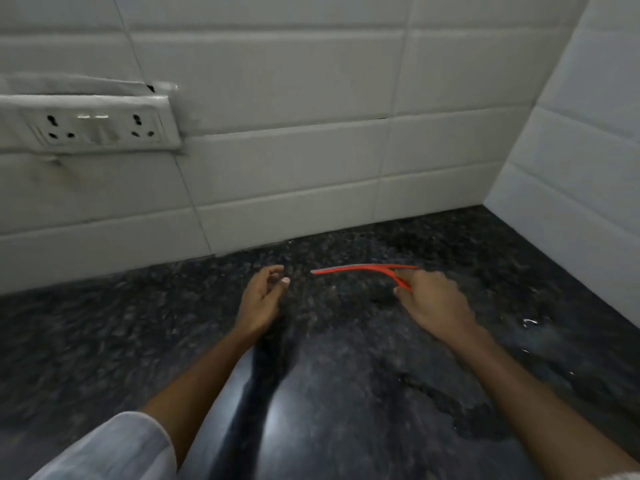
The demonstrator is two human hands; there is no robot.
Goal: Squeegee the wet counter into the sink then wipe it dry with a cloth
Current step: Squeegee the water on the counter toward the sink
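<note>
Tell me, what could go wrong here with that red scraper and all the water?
The right hand holds the red squeegee only by its thin handle, so it might slip on the wet counter. Water flicked up the wall could reach the socket panel. No sink is in view, so water may get pushed astray.

Your two forearms are bare from elbow to wrist, with no watch, bracelet or ring that shows. Your left hand (262,299) and right hand (434,303) wear no gloves. A pale grey-white sleeve (114,448), loose and softly creased, covers your left upper arm at the lower edge.
</note>
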